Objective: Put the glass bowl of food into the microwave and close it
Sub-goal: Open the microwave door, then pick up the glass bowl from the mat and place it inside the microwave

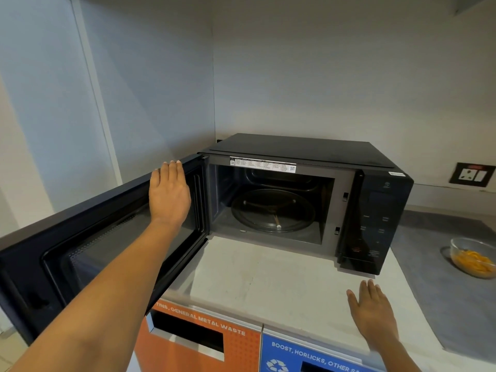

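Observation:
A black microwave (375,205) stands on a white counter (268,275) in the corner. Its door (88,245) is swung wide open to the left, and the glass turntable (272,210) inside is bare. My left hand (167,193) lies flat against the inner face of the door near its top edge, fingers together and straight. Low over the counter's front edge hovers my right hand (371,312), palm down with fingers spread and nothing in it. The glass bowl (473,256) with orange-yellow food sits far right on a grey surface.
Below the counter's front edge are an orange waste bin front (198,342) with a slot and a blue recycling bin front (308,355). A wall socket (472,174) is at the right. Walls close in behind and left of the microwave.

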Tool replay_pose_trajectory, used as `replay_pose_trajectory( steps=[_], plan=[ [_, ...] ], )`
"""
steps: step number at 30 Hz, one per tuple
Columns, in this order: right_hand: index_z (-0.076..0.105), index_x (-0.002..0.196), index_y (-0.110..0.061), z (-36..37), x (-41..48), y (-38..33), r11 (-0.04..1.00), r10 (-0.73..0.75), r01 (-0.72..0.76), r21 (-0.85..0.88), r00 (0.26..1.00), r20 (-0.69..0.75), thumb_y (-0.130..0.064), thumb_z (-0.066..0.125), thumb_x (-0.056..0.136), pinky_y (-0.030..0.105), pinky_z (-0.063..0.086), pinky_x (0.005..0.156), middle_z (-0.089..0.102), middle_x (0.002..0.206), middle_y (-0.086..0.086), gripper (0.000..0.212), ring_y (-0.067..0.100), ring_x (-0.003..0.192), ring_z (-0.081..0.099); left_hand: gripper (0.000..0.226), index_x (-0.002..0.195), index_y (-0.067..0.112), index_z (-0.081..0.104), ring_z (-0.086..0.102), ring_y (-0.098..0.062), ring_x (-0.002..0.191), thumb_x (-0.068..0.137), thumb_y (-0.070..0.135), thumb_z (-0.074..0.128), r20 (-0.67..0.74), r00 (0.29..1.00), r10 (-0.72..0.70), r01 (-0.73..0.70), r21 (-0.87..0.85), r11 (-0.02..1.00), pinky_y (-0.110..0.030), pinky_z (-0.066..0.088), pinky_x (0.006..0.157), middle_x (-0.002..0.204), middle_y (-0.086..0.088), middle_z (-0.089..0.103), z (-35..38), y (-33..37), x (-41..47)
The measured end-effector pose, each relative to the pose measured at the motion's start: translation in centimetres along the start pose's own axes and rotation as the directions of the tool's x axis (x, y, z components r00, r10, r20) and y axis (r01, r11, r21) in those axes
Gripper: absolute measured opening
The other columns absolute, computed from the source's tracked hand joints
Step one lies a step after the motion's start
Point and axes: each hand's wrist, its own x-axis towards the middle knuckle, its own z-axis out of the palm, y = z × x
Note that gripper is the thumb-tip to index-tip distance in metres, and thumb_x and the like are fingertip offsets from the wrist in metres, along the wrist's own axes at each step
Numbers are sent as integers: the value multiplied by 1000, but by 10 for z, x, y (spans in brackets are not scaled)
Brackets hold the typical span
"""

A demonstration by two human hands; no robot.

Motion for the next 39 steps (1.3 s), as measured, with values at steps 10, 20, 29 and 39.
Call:
replay_pose_trajectory(
  steps=[10,20,29,39],
  plan=[
    [10,149,-15,-4,-4,0,989,13,-9,144,1000,-28,-47,21,97,35,9,119,4,159,3,62,22,147,6,47,139,5,46,36,-28,142,95,22,45,-81,991,106,-115,-108,988,-44,20,120,149,-14,43,22,27,1],
    [46,135,-11,-49,-1,21,831,146,-54,553,981,-124,-28,46,96,40,38,103,49,138,17,42,33,124,48,38,129,6,59,53,-27,129,95,19,49,-183,937,298,-349,-440,827,-41,39,112,139,-14,57,29,99,-6],
    [47,131,-3,-125,21,78,752,299,34,658,872,-387,-13,57,91,41,38,101,53,133,19,42,35,123,50,34,126,8,63,56,-21,126,95,18,51,-393,814,428,-549,-759,348,-31,39,109,132,-7,63,-19,241,-49],
    [35,137,5,-152,91,188,760,341,10,650,845,-412,0,72,75,41,32,107,41,140,26,72,37,130,39,33,121,9,65,63,-21,117,91,17,56,-530,634,563,-670,-740,57,-30,46,101,124,-5,68,-52,436,-91]
  ],
)
